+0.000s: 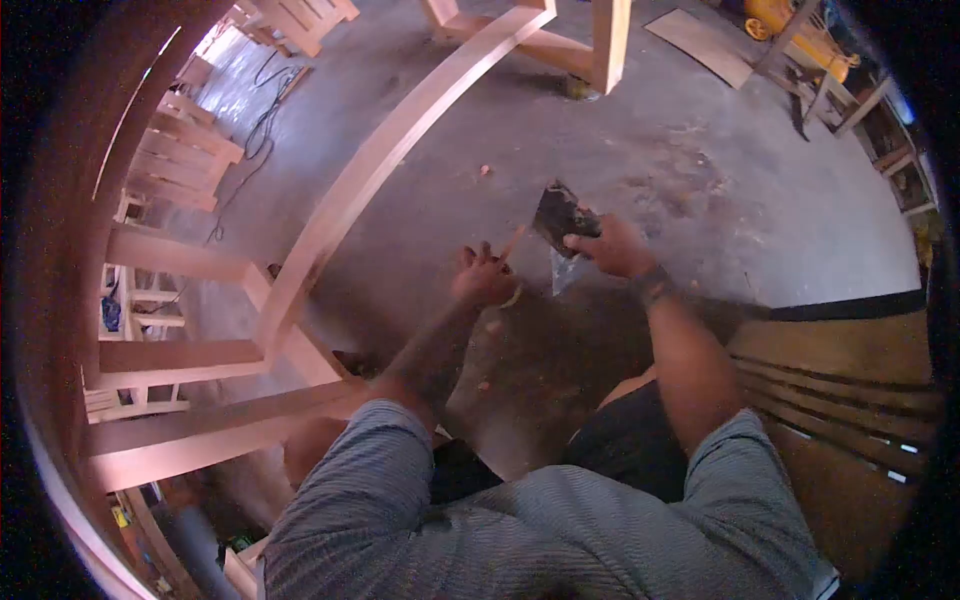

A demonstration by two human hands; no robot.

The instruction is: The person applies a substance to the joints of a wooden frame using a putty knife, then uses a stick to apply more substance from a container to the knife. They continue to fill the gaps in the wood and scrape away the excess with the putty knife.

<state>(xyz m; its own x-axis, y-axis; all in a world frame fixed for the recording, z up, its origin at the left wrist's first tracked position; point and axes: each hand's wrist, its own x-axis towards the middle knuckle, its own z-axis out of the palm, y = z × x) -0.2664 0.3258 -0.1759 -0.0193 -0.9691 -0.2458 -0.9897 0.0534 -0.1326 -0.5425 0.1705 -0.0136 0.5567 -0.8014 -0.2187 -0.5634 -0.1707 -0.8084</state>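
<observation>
My right hand (620,248) is closed on a dark, stained flat piece (562,215), roughly rectangular, with the thumb across its near side. A bit of clear plastic (566,272) hangs below it. Just left of this, my left hand (485,277) is closed around a thin orange-pink strip (515,240) that points up toward the dark piece. What kind of tool or scrap the strip is, I cannot make out. Both hands are held over the grey floor, apart from each other.
A light wooden frame (390,150) with a long curved beam stands to my left and ahead. Slatted wooden parts (180,160) and a black cable (262,140) lie farther left. At right is a brown slatted piece (850,350); a yellow machine (790,35) stands at the back.
</observation>
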